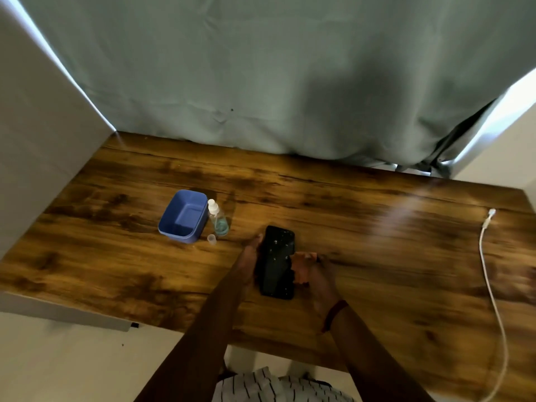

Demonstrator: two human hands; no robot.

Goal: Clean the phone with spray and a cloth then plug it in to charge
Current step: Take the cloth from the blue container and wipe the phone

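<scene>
A black phone lies face up near the middle of the wooden table, with small droplets on its screen. My left hand grips the phone's left edge. Pressed against the phone's right edge is a bunched orange-brown cloth, held in my right hand. A clear spray bottle with bluish liquid and a white nozzle stands to the upper left, its small cap on the table beside it. The white charging cable runs along the table's right side, plug end at the far end.
A blue plastic tub stands just left of the spray bottle. A grey-green curtain hangs behind the table's far edge. A white wall borders the left side. The table's near edge runs below my forearms.
</scene>
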